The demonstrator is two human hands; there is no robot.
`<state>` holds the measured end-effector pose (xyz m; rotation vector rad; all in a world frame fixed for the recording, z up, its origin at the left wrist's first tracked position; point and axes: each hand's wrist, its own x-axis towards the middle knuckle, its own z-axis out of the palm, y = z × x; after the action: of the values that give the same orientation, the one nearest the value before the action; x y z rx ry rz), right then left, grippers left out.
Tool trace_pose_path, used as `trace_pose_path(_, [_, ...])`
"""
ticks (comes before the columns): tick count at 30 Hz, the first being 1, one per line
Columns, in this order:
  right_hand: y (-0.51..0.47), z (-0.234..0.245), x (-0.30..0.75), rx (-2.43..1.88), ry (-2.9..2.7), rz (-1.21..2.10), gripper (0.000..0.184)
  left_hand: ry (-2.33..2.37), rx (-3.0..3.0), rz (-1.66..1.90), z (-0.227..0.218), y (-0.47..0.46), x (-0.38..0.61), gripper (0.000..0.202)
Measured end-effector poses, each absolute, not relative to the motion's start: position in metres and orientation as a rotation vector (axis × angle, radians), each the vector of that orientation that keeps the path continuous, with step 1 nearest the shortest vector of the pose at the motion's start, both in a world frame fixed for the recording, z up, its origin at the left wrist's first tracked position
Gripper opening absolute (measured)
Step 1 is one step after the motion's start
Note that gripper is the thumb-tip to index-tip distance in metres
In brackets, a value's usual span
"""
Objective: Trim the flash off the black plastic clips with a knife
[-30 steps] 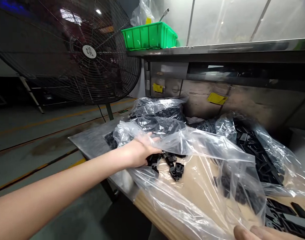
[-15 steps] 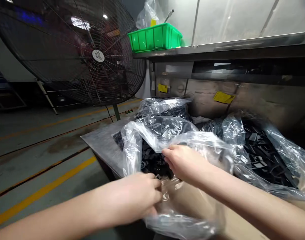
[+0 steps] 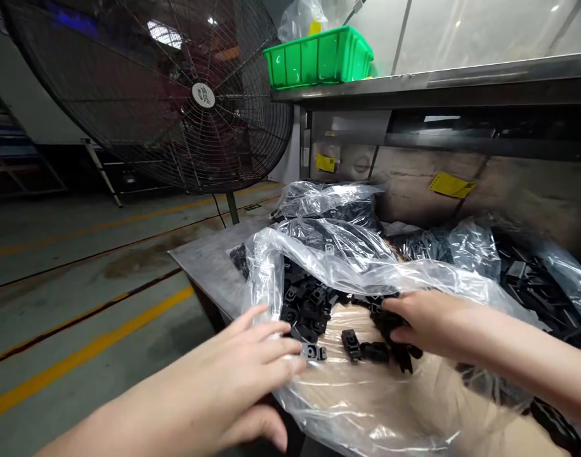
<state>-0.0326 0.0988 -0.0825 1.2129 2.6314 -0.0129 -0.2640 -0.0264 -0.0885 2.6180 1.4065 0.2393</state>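
A clear plastic bag (image 3: 366, 406) lies open on a wooden board, with small black plastic parts (image 3: 304, 304) heaped at its far left end. My left hand (image 3: 252, 368) rests on the bag's near left edge, fingers stretched out and flat. My right hand (image 3: 424, 320) reaches inside the bag. Its fingers curl over a few black parts (image 3: 390, 343) near the middle. Two loose parts (image 3: 351, 343) lie on the film between my hands.
More clear bags of black parts (image 3: 328, 203) are piled behind and to the right (image 3: 523, 273). A steel shelf (image 3: 437, 82) carries a green bin (image 3: 319, 57). A large black floor fan (image 3: 176, 89) stands at the left on a floor with yellow lines.
My left hand let go of the bag's film and now lies flat. My right hand moved right and down into the bag, onto the parts. The bag's mouth stands wider.
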Motion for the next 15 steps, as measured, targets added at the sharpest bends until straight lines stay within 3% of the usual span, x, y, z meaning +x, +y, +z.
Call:
trace_pose_path(3, [0.111,-0.084,-0.057,1.242,2.766,0.011,0.028,1.878,2.481,0.55,-0.1,-0.018,-0.287,0.035])
trace_pose_path(6, [0.115,-0.093,-0.09,1.123,2.966,-0.006,0.043,2.333,2.046,0.703,-0.115,-0.001,-0.302,0.054])
trace_pose_path(8, [0.112,-0.1,-0.107,0.942,3.087,-0.013,0.047,2.243,1.84,0.72,-0.121,0.007,-0.302,0.062])
trace_pose_path(10, [0.105,-0.106,-0.112,0.724,3.165,-0.015,0.047,2.054,1.732,0.821,-0.122,0.009,-0.298,0.056])
trace_pose_path(13, [0.099,-0.112,-0.089,0.445,3.204,-0.013,0.039,1.993,1.646,1.036,-0.115,-0.004,-0.293,0.045])
trace_pose_path(15, [0.102,-0.116,-0.062,0.482,3.17,-0.026,0.03,2.043,1.65,1.095,-0.11,-0.017,-0.293,0.041])
